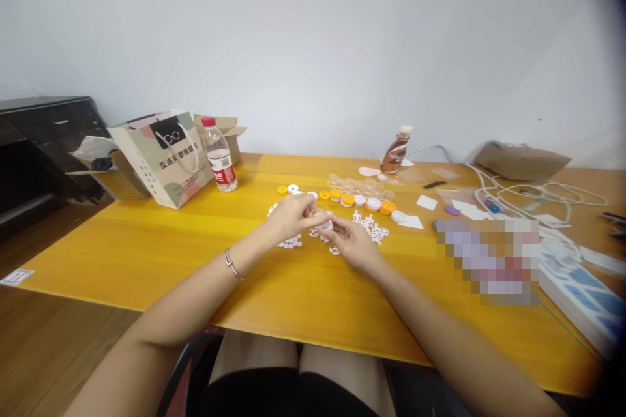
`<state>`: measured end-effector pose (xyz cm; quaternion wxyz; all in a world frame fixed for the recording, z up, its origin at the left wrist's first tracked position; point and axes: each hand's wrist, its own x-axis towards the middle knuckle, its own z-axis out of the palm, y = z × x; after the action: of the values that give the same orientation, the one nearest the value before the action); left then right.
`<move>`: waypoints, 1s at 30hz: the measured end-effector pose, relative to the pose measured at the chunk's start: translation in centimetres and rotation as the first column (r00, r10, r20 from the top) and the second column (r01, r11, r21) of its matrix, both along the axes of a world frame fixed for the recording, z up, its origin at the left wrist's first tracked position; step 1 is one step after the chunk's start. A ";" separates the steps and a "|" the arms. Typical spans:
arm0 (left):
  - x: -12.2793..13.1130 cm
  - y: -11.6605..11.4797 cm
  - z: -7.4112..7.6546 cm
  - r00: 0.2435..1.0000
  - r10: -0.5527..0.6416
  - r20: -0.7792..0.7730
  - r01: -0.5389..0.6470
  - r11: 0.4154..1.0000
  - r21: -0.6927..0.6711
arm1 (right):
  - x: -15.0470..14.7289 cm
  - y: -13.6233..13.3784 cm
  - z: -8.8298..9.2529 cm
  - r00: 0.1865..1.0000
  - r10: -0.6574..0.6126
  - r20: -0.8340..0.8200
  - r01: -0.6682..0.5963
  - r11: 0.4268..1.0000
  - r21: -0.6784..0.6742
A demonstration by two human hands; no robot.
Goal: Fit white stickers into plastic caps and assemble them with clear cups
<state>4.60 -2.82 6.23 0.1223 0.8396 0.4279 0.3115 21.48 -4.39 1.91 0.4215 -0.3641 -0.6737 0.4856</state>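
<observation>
Both my hands meet over the middle of the yellow table (pixel 147 241). My left hand (pixel 289 215), a thin bracelet on its wrist, pinches its fingertips onto a small white cap (pixel 325 225). My right hand (pixel 353 241) holds that same cap from below with curled fingers. Small white plastic pieces (pixel 372 229) lie scattered just beyond my hands. Behind them runs a row of orange and white caps (pixel 348 199), with several clear little cups (pixel 349 183) farther back.
A patterned paper bag (pixel 161 156) and a water bottle with a red cap (pixel 220 155) stand at the back left. A brown drink bottle (pixel 397 150) stands at the back. White cables (pixel 528 199), paper slips and a book (pixel 584 296) fill the right side.
</observation>
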 end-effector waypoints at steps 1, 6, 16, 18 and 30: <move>0.0 0.1 -0.1 0.999 0.028 0.016 -0.028 1.000 -0.001 | 0.0 0.0 0.0 1.000 0.003 0.007 -0.003 1.000 0.000; -0.7 0.9 -0.2 0.928 -0.271 0.256 0.324 0.926 -0.193 | 0.4 0.1 0.1 0.993 0.094 -0.076 -0.102 0.990 -0.101; -0.1 0.5 -1.0 0.991 0.012 0.137 0.012 0.985 -0.175 | 0.0 -0.1 0.4 1.000 0.006 0.004 -0.006 0.997 -0.070; -0.1 0.7 -1.2 0.979 -0.031 0.203 0.075 0.975 -0.210 | 0.1 -0.2 0.4 0.999 0.006 -0.034 -0.009 0.995 -0.101; -0.3 1.6 -1.1 0.877 -0.129 0.463 0.286 0.915 -0.286 | 0.2 0.1 0.0 0.985 0.038 -0.171 -0.063 0.988 -0.144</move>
<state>4.30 -1.19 5.14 0.3931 0.7556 0.3436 0.3955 21.69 -4.31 1.88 0.4360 -0.3352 -0.6066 0.5741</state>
